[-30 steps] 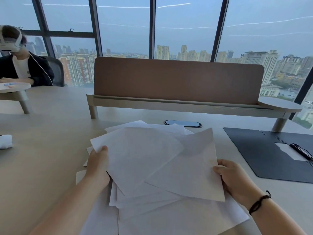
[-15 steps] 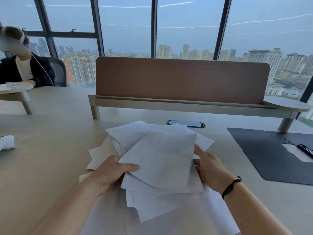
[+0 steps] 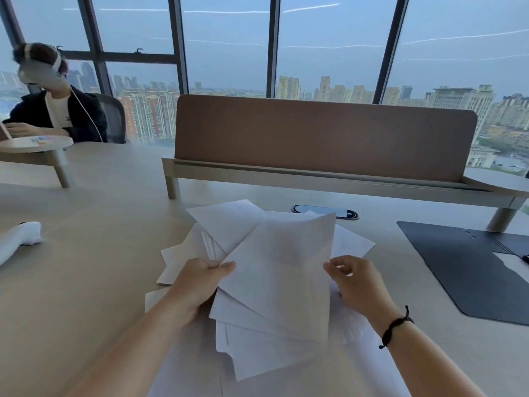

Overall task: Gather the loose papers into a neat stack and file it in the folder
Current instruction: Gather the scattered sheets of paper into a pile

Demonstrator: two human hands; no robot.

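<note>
Near the desk's (image 3: 86, 282) front edge, the left hand (image 3: 197, 285) pinches the fanned papers (image 3: 277, 276) between thumb and fingers. The right hand (image 3: 357, 282), loosely curled, touches their right edge. The folder (image 3: 463, 270) lies open toward the right edge.

Your light is soft, bluish daylight from the tall dark-framed windows (image 3: 229, 47) at the far side, so the brown felt desk divider (image 3: 323, 136) is backlit and dull. Thin bright streaks of reflection cross the glass. Your loose white paper sheets (image 3: 280, 270) look grey and cast only faint shadows on the pale beige table (image 3: 80, 267). Wide-angle distortion tilts the window frames at the left and right edges. Detail is slightly soft throughout.
</note>
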